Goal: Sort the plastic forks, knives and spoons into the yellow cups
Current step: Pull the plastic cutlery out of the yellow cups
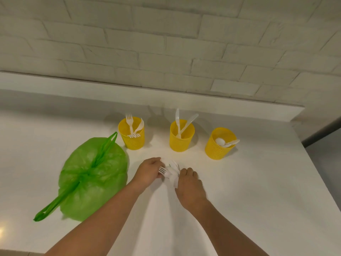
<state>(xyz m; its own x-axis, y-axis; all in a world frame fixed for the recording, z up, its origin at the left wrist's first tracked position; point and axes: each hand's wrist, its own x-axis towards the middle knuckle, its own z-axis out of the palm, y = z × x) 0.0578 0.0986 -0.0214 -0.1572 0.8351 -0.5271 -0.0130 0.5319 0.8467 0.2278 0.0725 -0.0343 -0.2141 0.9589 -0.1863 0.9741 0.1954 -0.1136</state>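
Note:
Three yellow cups stand in a row on the white counter. The left cup (132, 133) holds several white forks, the middle cup (181, 135) holds knives, and the right cup (220, 144) holds spoons. In front of the cups lies a small bundle of white plastic cutlery (170, 171), with a fork's tines pointing left. My left hand (148, 171) grips the bundle from the left. My right hand (189, 183) holds it from the right, fingers curled over the handles. The hands hide part of the bundle.
A tied green plastic bag (92, 178) lies left of my hands, its handle loop reaching toward the left cup. A white brick wall (166, 43) with a ledge runs behind the cups. The counter (258, 182) ends at the right edge.

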